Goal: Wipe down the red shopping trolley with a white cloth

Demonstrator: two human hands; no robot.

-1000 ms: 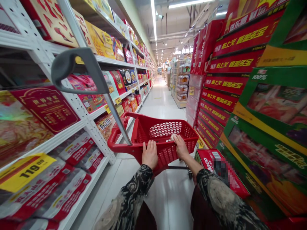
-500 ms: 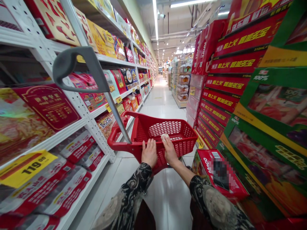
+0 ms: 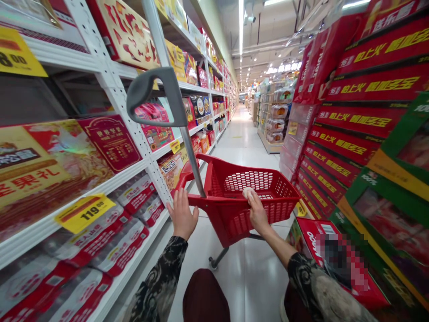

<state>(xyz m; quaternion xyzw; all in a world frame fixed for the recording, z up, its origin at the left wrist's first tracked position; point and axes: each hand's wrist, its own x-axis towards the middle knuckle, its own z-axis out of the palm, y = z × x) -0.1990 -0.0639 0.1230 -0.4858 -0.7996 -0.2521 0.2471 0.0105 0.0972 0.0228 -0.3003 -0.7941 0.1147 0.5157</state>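
A red plastic basket cart on wheels stands in front of me, with a metal pole and a grey handle rising from its left end. My right hand is closed on a small white wad, which rests against the near rim of the basket. My left hand is spread open with nothing in it, near the cart's left end below the pole. I cannot make out whether it touches the red frame. No goods show inside the basket.
White shelves with boxed goods and price tags line the left side. Stacked red drink cartons and green boxes stand on the right. A red box with a dark, pixelated item on it lies low at the right. The tiled aisle runs ahead.
My left hand has moved left along the cart, off the basket's near side, and its fingers have spread. My right hand keeps the white wad at the rim. The view has shifted left.
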